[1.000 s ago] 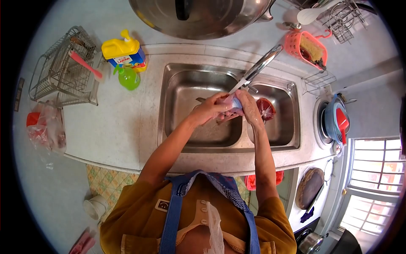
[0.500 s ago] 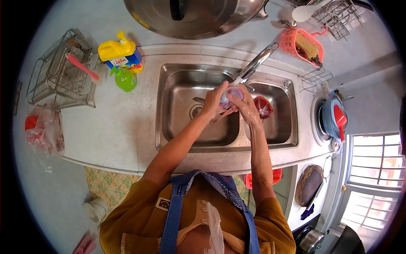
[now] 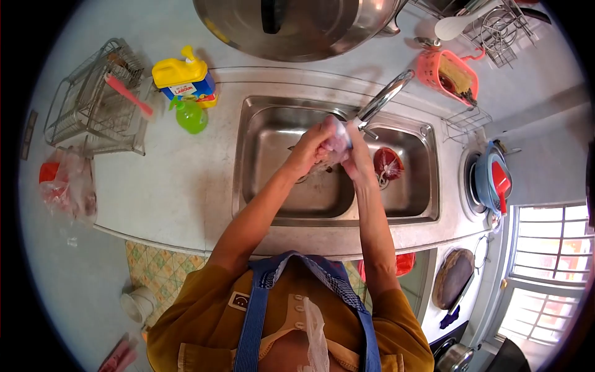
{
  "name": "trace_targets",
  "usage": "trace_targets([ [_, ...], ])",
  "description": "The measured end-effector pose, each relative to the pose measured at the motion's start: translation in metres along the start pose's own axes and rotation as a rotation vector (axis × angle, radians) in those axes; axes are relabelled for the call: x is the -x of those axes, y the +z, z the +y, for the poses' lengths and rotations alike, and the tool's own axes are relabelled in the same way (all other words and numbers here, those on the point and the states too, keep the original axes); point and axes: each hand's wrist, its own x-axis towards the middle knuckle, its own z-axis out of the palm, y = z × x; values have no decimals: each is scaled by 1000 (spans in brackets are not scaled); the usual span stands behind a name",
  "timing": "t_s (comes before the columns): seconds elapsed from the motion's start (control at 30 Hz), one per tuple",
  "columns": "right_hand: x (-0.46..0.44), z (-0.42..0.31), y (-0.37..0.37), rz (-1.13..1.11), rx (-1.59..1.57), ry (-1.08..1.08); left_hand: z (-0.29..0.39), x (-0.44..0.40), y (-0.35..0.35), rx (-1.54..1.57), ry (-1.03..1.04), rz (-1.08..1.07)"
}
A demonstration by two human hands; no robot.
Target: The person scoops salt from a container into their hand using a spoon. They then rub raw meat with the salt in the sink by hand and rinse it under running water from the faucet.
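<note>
Under the faucet (image 3: 387, 96), above the sink's left basin (image 3: 266, 186), I hold a soft, wet-looking pinkish-purple thing (image 3: 338, 137); its kind I cannot make out. My left hand (image 3: 308, 150) has its fingers curled round the near left side of it. On the other side my right hand (image 3: 357, 158) presses against it, its fingers partly hidden. Water seems to run over both hands. Below them, the drain is mostly covered by my hands. A red round thing with a clear, crinkled plastic-like surface (image 3: 388, 164) lies in the right basin.
Left of the sink stand a green pump bottle (image 3: 191, 116), a yellow and blue jug (image 3: 183, 77) and a wire dish rack (image 3: 93, 105). Behind are a large metal lid (image 3: 297, 31) and a pink basket (image 3: 449, 74). Blue basins (image 3: 489, 177) stand at the right.
The held thing has turned from a rounded, bluish-purple shape to a bunched pinkish one. My hands have shifted slightly, the right one turning more edge-on. The view has moved a little.
</note>
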Motion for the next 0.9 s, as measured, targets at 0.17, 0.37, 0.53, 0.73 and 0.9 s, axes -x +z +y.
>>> trace_targets([
  [0.17,24,-16,-2,2,113,21,-6,-2,15,-98,-10,92],
  [0.37,36,-28,-13,-17,91,106,-5,5,9,-88,-84,-125],
  [0.53,34,-36,-5,-3,248,144,3,11,8,-65,-255,-115],
  [0.73,14,-32,0,-39,424,138,14,22,15,-74,-303,-159],
  [0.9,15,-19,-16,19,419,-149,5,19,15,52,-150,26],
])
